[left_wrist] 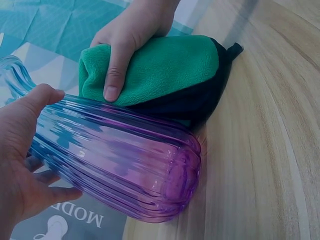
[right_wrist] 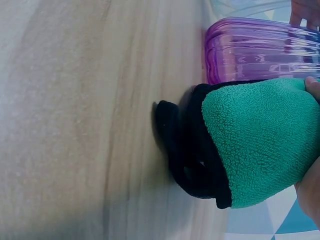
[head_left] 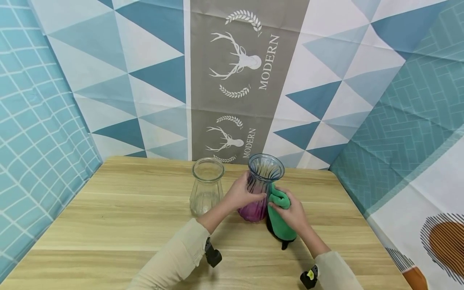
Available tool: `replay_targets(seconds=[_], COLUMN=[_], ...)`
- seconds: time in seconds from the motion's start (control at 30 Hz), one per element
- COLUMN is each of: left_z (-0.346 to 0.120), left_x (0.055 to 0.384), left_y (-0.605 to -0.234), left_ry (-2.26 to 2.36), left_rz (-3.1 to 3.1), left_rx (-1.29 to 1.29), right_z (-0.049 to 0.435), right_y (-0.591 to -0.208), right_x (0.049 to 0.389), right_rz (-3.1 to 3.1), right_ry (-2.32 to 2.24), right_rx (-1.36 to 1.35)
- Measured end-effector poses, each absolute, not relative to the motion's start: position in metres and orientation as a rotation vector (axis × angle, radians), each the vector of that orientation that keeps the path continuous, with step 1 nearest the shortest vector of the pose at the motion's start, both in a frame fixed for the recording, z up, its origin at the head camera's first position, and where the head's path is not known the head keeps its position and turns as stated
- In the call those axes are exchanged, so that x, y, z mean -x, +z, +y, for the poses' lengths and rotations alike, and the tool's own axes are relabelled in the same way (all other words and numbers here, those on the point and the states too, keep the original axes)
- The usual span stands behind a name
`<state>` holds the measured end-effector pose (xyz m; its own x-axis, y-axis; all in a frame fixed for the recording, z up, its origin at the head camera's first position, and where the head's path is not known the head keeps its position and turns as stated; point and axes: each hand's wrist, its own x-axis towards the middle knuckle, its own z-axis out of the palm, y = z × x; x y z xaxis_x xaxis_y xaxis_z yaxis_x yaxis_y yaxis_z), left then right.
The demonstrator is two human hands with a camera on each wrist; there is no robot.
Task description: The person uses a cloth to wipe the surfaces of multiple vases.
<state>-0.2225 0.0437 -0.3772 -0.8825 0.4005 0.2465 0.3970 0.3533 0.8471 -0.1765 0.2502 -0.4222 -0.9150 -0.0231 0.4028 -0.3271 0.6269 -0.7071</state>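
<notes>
A ribbed glass vase (head_left: pixel 253 210), blue at its flared mouth and purple toward the base, stands on the wooden table. My left hand (head_left: pixel 242 192) grips it round the narrow neck, thumb on the near side, as the left wrist view shows. On the vase's right side, my right hand (head_left: pixel 293 212) holds a folded green cloth (left_wrist: pixel 165 70) with black edging, its thumb pressing on the green face. The cloth lies along the vase's wall, and its dark lower edge and a small loop (right_wrist: pixel 167 127) hang close over the table.
A clear glass vase (head_left: pixel 207 197) stands just left of the purple one, near my left forearm. The wooden table (head_left: pixel 119 225) ends at the back against a patterned cloth backdrop (head_left: pixel 156 80). A blue tiled-pattern sheet (head_left: pixel 29 112) borders the left side.
</notes>
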Motion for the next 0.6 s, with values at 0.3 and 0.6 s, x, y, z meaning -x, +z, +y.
replay_targets(seconds=[0.3,0.6], left_z=[0.043,0.045], left_x=[0.221,0.222], left_y=[-0.378,-0.378], left_ry=[1.587,1.572], left_rz=[2.666,2.701], left_rx=[-0.714,-0.735], right_z=[0.249,0.234], right_y=[-0.426,-0.392], right_x=[0.176,0.161], right_rz=[-2.502,-2.410], right_ry=[1.237,1.231], right_rx=[-0.229,-0.196])
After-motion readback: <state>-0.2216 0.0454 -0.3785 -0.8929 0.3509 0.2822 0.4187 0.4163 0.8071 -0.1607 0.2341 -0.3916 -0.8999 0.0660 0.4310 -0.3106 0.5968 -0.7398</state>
